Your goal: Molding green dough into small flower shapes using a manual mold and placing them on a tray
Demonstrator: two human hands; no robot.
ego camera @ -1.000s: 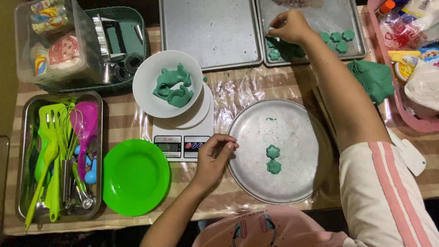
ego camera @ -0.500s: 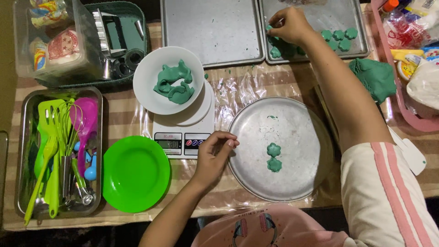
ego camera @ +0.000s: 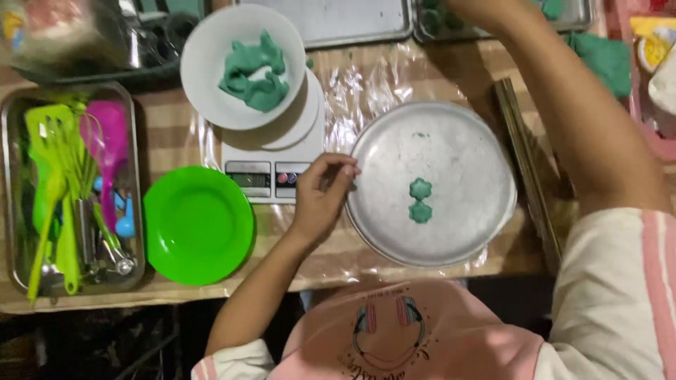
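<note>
My left hand [ego camera: 324, 197] rests by the left rim of a round metal tray [ego camera: 479, 141], its fingers pinched on that rim. Two small green flower-shaped dough pieces [ego camera: 420, 200] lie touching each other in the middle of the tray. My right arm reaches over the tray to the far baking tray [ego camera: 574, 14]. My right hand [ego camera: 486, 10] is mostly cut off by the top edge, next to green dough pieces [ego camera: 553, 8]. A white bowl [ego camera: 204, 49] of green dough scraps [ego camera: 253, 70] stands on a white kitchen scale [ego camera: 271, 176] just left of my left hand.
A bright green plate [ego camera: 197, 225] lies left of the scale. A metal tray [ego camera: 14, 211] with green and pink utensils sits at the far left. An empty baking sheet [ego camera: 338, 21] is at the back. A green dough lump [ego camera: 598, 60] lies at the right. Plastic wrap [ego camera: 352, 77] covers the table.
The view has shifted nearer and lower, so my right hand now sits at the top edge. Both hands stay where they were, the left at the round tray's rim.
</note>
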